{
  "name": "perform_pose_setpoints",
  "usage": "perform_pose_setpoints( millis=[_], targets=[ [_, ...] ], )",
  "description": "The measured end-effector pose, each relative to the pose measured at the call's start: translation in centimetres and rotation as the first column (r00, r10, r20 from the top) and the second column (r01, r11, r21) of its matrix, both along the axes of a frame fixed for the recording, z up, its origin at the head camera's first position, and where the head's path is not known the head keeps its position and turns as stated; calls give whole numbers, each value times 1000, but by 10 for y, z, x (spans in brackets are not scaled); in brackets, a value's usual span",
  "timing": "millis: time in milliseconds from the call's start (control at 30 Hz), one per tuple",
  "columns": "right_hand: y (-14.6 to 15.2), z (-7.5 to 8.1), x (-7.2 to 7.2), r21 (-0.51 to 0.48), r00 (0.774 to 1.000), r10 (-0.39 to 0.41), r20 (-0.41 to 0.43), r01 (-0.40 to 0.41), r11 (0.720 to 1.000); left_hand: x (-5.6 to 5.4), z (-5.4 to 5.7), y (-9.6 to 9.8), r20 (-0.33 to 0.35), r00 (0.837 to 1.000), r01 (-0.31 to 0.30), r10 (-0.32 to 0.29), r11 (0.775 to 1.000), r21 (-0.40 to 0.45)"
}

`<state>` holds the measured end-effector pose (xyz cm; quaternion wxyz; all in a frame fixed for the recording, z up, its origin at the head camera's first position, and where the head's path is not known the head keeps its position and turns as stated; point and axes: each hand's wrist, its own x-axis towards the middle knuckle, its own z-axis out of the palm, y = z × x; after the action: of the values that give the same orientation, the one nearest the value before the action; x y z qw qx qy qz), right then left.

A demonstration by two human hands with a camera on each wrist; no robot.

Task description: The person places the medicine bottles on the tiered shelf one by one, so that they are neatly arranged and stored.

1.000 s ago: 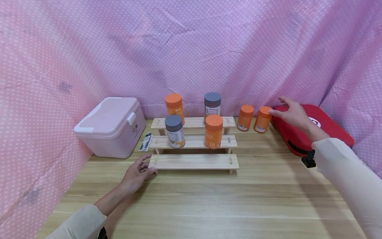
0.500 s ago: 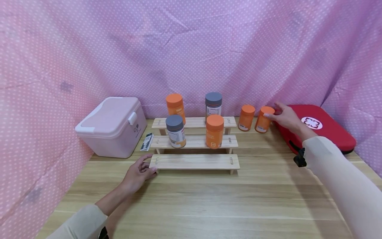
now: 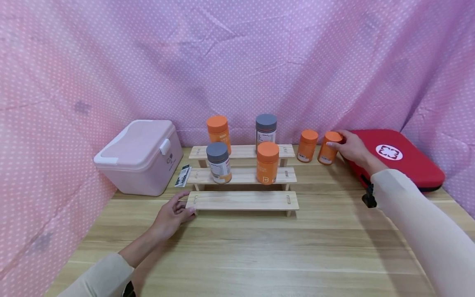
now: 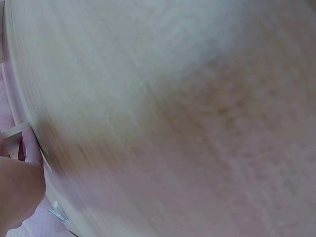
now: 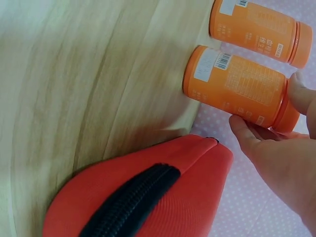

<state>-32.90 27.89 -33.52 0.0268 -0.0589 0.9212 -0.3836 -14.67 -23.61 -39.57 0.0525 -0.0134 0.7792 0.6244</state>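
Observation:
At the back right, my right hand grips an upright orange bottle near its cap. In the right wrist view the thumb lies against the cap and the fingers are on the bottle's other side. A second orange bottle stands just left of it on the table. My left hand holds the left end of the lowest tier of a three-tier wooden rack. On the middle tier stand a grey-capped bottle and an orange bottle. Another orange bottle and a grey-capped one occupy the top tier.
A pink lidded box stands left of the rack, with a small printed packet between them. Right of the gripped bottle lies a red zip case, close to the right forearm. Pink dotted cloth hangs behind the wooden table.
My right hand has moved left and a little down, from beside the bottle's cap to a grip on it. The bottle stays standing. My left hand keeps its hold on the rack.

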Motion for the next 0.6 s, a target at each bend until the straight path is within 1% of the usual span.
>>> perform_pose_setpoints(
  millis=[433,600],
  targets=[
    [2,2,1,3,999,3,-41,-3,1000,-2,1,0,-5,1000,-6,6,1000,-2],
    [3,8,5,-2,995,10,-101,-10,1000,-1,0,0,-4,1000,-7,7,1000,-16]
  ],
)
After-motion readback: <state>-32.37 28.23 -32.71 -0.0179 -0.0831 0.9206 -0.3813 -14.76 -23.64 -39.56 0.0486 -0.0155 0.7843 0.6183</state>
